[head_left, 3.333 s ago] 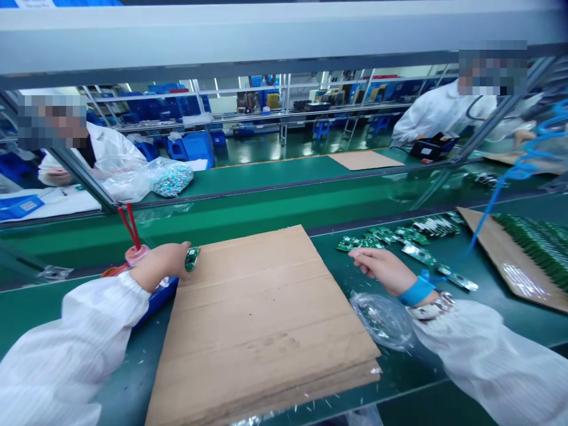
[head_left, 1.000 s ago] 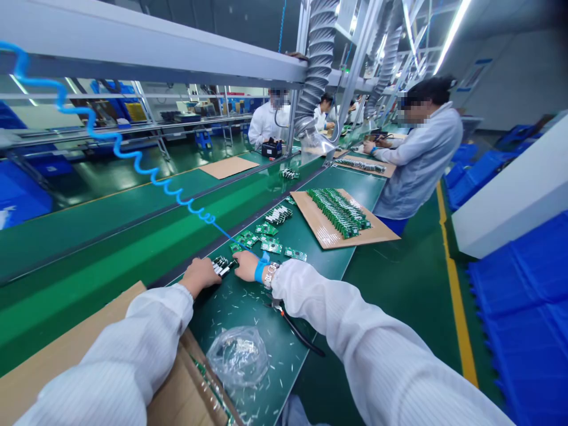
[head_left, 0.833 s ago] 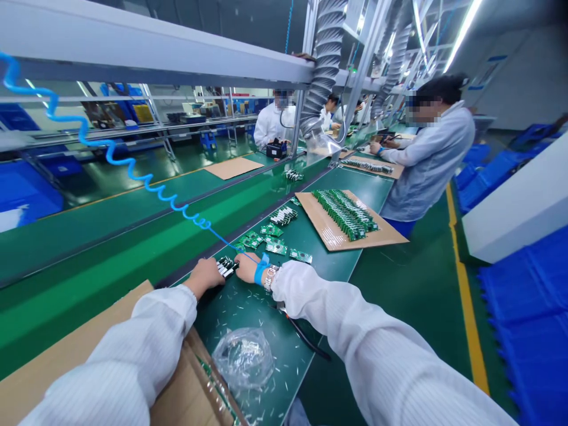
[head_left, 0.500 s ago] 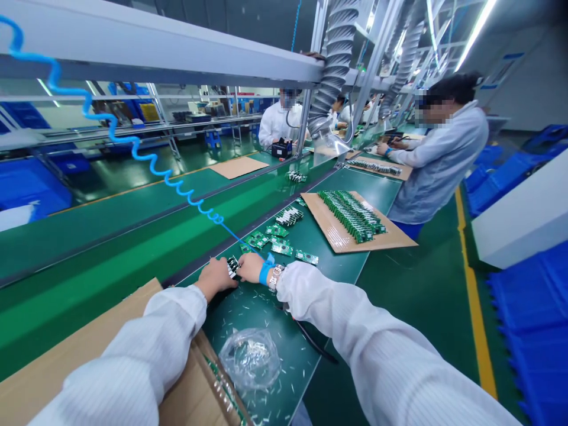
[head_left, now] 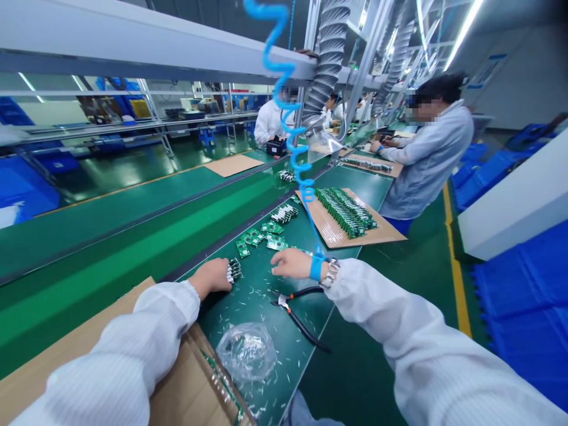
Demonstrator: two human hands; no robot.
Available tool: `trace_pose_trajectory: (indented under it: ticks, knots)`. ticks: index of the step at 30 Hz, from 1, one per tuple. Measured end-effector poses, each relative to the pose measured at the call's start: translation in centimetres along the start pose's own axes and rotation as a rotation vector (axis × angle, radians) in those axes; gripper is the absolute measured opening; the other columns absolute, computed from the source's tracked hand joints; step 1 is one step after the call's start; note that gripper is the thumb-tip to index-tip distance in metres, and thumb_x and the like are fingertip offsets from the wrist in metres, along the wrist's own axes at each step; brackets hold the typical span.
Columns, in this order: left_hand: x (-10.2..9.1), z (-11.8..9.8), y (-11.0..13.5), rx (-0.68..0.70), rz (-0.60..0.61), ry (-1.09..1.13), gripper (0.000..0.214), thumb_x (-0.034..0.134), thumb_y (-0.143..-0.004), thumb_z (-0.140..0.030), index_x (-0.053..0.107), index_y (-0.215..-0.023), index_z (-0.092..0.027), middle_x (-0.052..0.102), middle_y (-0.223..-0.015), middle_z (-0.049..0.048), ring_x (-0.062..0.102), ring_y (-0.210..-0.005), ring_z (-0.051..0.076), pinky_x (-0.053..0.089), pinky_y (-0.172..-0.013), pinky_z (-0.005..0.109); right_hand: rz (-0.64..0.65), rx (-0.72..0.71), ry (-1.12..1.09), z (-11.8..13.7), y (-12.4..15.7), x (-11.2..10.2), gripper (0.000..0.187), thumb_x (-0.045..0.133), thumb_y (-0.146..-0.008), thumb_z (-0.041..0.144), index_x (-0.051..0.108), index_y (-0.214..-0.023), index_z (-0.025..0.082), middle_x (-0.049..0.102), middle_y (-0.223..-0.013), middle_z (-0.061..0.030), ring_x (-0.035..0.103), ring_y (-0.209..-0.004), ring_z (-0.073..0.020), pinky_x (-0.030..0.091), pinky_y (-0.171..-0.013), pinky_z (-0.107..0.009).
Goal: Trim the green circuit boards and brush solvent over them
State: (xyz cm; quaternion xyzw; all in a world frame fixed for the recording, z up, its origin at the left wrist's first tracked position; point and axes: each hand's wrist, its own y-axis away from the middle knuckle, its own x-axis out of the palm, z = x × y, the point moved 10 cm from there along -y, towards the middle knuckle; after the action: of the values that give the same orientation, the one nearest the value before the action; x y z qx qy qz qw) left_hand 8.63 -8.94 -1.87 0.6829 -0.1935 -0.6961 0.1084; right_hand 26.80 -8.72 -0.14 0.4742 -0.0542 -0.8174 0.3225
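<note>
My left hand (head_left: 212,277) is closed round a small stack of circuit boards (head_left: 234,270) with white parts, held at the work surface near the belt. My right hand (head_left: 290,263) is apart from it, to the right; its fingers are loosely bent and apart, with nothing visible in them. A blue wrist strap with a coiled blue cord (head_left: 296,142) is on that wrist. Just below the right hand lie cutting pliers (head_left: 283,300) with black handles, jaws apart. Beyond my hands lie several loose green circuit boards (head_left: 254,237), one partly hidden behind the right hand.
A clear plastic bag (head_left: 247,353) of small metal pieces lies near me, with scattered slivers around it. Cardboard (head_left: 177,390) is at the lower left. Rows of boards (head_left: 346,210) stand on a cardboard sheet (head_left: 331,232). A green conveyor belt (head_left: 133,260) runs alongside. Co-workers sit further along.
My right hand has moved right, away from the stack, uncovering the pliers. The coiled cord has swung right with it. My left hand still holds the stack.
</note>
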Motion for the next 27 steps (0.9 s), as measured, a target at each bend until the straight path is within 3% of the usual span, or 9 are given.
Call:
trace_pose_trajectory:
  ticks: [4,8,12,15,19,22,27]
  knots:
    - [-0.3,0.0,0.2,0.003,-0.028,0.061,0.031,0.058,-0.087,-0.033,0.057,-0.114,-0.016,0.059,-0.117,0.0085,0.059,-0.102,0.022,0.05,-0.086,0.044,0.03,0.019,0.089,-2.3,3.6,0.2,0.028,0.055,-0.089,0.035,0.059,-0.107,0.014,0.062,-0.104,-0.0056,0.06,-0.09,-0.0165,0.052,-0.079,-0.036]
    - [-1.4,0.1,0.7,-0.012,-0.066,0.213,0.03,0.059,-0.087,-0.033,0.058,-0.111,-0.016,0.059,-0.115,0.0079,0.059,-0.102,0.022,0.05,-0.086,0.044,-0.004,0.029,0.157,-3.5,5.2,0.9,0.033,0.057,-0.086,0.037,0.06,-0.109,0.014,0.064,-0.099,-0.006,0.061,-0.087,-0.0161,0.05,-0.08,-0.035]
    - [-3.4,-0.1,2.9,-0.006,-0.092,0.492,0.027,0.06,-0.084,-0.035,0.06,-0.101,-0.014,0.063,-0.103,0.0059,0.061,-0.094,0.022,0.051,-0.082,0.042,-0.12,0.022,0.252,-3.9,6.4,1.5,0.082,0.069,-0.068,0.054,0.043,-0.137,0.018,0.054,-0.124,-0.0158,0.051,-0.113,-0.0281,0.041,-0.095,-0.04]
    - [-4.6,-0.9,6.8,0.051,-0.081,0.799,0.029,0.057,-0.078,-0.038,0.057,-0.097,-0.015,0.066,-0.094,0.0052,0.064,-0.091,0.022,0.052,-0.079,0.037,-0.118,0.043,0.327,-4.7,7.7,3.2,0.111,0.074,-0.05,0.064,0.031,-0.144,0.022,0.041,-0.138,-0.0211,0.035,-0.128,-0.0395,0.033,-0.098,-0.055]
    - [-4.1,-1.4,13.6,0.074,-0.037,1.136,0.051,0.052,-0.062,-0.055,0.058,-0.097,-0.018,0.069,-0.102,0.0093,0.066,-0.092,0.025,0.053,-0.076,0.035,-0.096,0.075,0.397,-5.8,8.7,5.1,0.123,0.076,-0.044,0.065,0.023,-0.147,0.023,0.026,-0.146,-0.0253,0.022,-0.134,-0.0451,0.028,-0.095,-0.065]
    - [-1.8,-1.4,18.3,0.042,0.054,1.488,0.05,0.067,-0.051,-0.054,0.068,-0.085,-0.018,0.072,-0.092,0.0099,0.066,-0.082,0.025,0.052,-0.068,0.032,-0.103,0.072,0.417,-5.6,8.9,5.7,0.122,0.076,-0.044,0.064,0.024,-0.146,0.023,0.03,-0.142,-0.0258,0.028,-0.13,-0.0453,0.029,-0.094,-0.064]
    - [1.6,-1.2,23.6,0.053,0.098,1.897,0.04,0.078,-0.054,-0.047,0.074,-0.082,-0.019,0.072,-0.081,0.0079,0.065,-0.073,0.02,0.051,-0.06,0.024,-0.112,0.028,0.349,-4.2,8.5,5.9,0.101,0.077,-0.053,0.042,0.034,-0.142,0.019,0.046,-0.123,-0.0225,0.041,-0.117,-0.0413,0.036,-0.091,-0.054]
